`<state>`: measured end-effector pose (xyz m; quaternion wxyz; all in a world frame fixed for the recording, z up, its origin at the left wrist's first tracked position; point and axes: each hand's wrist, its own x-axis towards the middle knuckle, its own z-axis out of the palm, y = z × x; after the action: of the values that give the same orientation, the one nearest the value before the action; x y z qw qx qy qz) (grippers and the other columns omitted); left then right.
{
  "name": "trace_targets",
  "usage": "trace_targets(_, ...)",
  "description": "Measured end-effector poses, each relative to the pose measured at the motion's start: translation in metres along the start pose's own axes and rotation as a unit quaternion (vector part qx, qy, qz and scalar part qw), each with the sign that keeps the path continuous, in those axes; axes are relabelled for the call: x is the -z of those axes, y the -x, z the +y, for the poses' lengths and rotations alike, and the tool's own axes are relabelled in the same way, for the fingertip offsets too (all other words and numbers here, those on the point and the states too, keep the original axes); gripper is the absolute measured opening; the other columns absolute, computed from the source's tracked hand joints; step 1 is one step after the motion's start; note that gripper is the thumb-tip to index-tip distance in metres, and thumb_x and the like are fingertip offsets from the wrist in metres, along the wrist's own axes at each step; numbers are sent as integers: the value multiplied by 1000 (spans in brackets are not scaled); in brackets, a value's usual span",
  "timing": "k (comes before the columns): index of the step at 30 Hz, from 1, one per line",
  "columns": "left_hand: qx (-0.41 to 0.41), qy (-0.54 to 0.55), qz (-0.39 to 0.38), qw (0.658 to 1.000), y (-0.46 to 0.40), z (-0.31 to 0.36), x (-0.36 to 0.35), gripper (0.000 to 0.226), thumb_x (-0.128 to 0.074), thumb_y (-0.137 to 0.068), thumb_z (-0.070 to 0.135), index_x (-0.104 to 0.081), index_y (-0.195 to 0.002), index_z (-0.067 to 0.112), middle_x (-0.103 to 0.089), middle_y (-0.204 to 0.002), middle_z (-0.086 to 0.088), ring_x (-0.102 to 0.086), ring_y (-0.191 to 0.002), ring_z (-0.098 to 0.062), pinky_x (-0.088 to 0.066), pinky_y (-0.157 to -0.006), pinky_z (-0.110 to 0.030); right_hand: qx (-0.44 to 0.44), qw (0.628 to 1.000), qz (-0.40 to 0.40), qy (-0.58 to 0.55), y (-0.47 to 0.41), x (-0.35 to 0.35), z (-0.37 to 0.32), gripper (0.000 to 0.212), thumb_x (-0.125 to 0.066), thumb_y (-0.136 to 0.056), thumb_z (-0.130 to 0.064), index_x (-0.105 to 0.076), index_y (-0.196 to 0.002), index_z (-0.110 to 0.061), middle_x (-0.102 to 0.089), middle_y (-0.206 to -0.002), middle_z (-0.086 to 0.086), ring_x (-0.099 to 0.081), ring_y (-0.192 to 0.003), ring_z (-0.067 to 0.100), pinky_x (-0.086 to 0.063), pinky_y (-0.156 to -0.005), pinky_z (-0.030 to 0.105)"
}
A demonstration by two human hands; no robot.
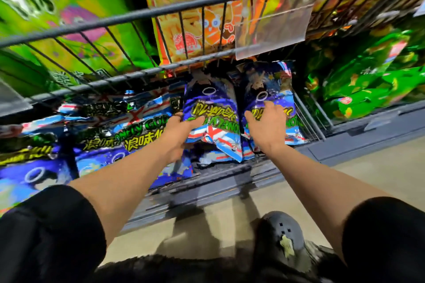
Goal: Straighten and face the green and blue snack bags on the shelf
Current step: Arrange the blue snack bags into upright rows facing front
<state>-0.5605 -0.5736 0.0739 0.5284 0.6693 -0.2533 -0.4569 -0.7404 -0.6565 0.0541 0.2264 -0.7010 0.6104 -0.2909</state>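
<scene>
Two blue snack bags with green lettering stand upside down on the low shelf (358, 142). My left hand (181, 130) grips the lower edge of the left blue bag (210, 108), thumb over its front. My right hand (268, 122) lies with spread fingers on the front of the right blue bag (268, 86), pressing it. Several more blue bags (119, 138) lie jumbled to the left on the same shelf. Green snack bags (358, 85) fill the compartment to the right.
A grey wire basket shelf (142, 9) hangs above, holding an orange prawn cracker bag (197, 18) and a big green bag (62, 14). A clear price tag holder (271, 30) hangs from its rail. A wire divider (308, 115) separates blue from green bags. My grey shoe (280, 234) is on the beige floor.
</scene>
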Motion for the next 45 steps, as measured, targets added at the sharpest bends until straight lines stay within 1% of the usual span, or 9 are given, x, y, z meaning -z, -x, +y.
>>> trace_targets(4, 37, -31, -140, 989, 29, 20, 38, 25, -58, -92, 9, -73, -71, 11, -74, -71, -1, -69, -59, -12, -57, -60, -24, 94, 994, -10, -61, 17, 17, -27, 60, -64, -84, -25, -42, -136, -4, -44, -133, 18, -39, -126, 32, -30, -104, 35)
trace_targets(10, -9, -291, -157, 944, 75, 44, 82, 31, -77, -74, 1, -70, -102, 12, -75, -92, -13, -68, -73, -20, -56, -68, -32, 346, 911, -116, 194, 36, 46, -60, 123, -83, -53, -40, -10, -152, -27, -14, -157, 12, -11, -145, 34, -15, -115, 53)
trace_targets(15, -105, -395, -147, 901, 116, 58, 76, 55, -81, -66, -5, -66, -116, 13, -71, -101, -7, -62, -66, -20, -56, -52, -26, 359, 853, -258, 278, 82, 53, -95, 110, -82, -57, -50, -22, -148, -32, -28, -154, -6, -12, -146, 17, 9, -109, 64)
trace_targets(22, -193, -277, -65, 939, 137, 56, 79, 67, -88, -57, -3, -63, -119, 2, -66, -112, -13, -64, -99, -18, -53, -70, -15, 297, 925, -174, 160, 107, 67, -88, 42, -74, -76, -35, -64, -113, -18, -64, -117, 0, -54, -116, 22, -15, -113, 46)
trace_targets(25, -230, -251, 1, 940, 141, 53, 77, 61, -89, -61, 8, -64, -117, 4, -67, -113, -11, -62, -96, -14, -53, -80, -19, 289, 947, -113, 89, 110, 70, -84, 20, -67, -85, -25, -72, -93, -8, -72, -94, 10, -63, -95, 28, -41, -81, 32)
trace_targets(33, -221, -218, 130, 942, 131, 32, 87, 92, -76, -73, 51, -36, -144, 9, -48, -138, 0, -47, -125, -16, -37, -107, -33, 186, 980, 72, 15, 107, 67, -95, 31, -55, -92, -24, -60, -68, -6, -61, -65, 12, -57, -71, 33, -34, -58, 36)
trace_targets(37, -132, -118, 151, 973, 122, 23, 102, 127, -74, -42, 80, -36, -139, 8, -56, -133, -6, -55, -117, -22, -46, -99, -42, 176, 981, 71, 37, 108, 58, -112, 28, -56, -90, -27, -63, -73, -6, -67, -78, 15, -59, -80, 38, -41, -62, 36)
trace_targets(41, -33, -13, -14, 999, 123, 11, 95, 48, -73, -75, 47, -61, -110, 17, -72, -86, 8, -65, -79, -13, -48, -62, -23, 132, 991, 9, -21, 116, 34, -117, 24, -60, -86, -25, -65, -70, -8, -66, -74, 17, -60, -79, 38, -47, -67, 36)
trace_targets(45, -43, 19, -27, 999, 118, -4, 89, 38, -75, -78, 7, -59, -112, 15, -71, -90, 3, -70, -64, -2, -51, -49, -17, 85, 994, -48, -52, 122, 18, -105, 40, -61, -86, -20, -41, -53, -10, -33, -49, 6, -32, -60, 28, -32, -55, 32)
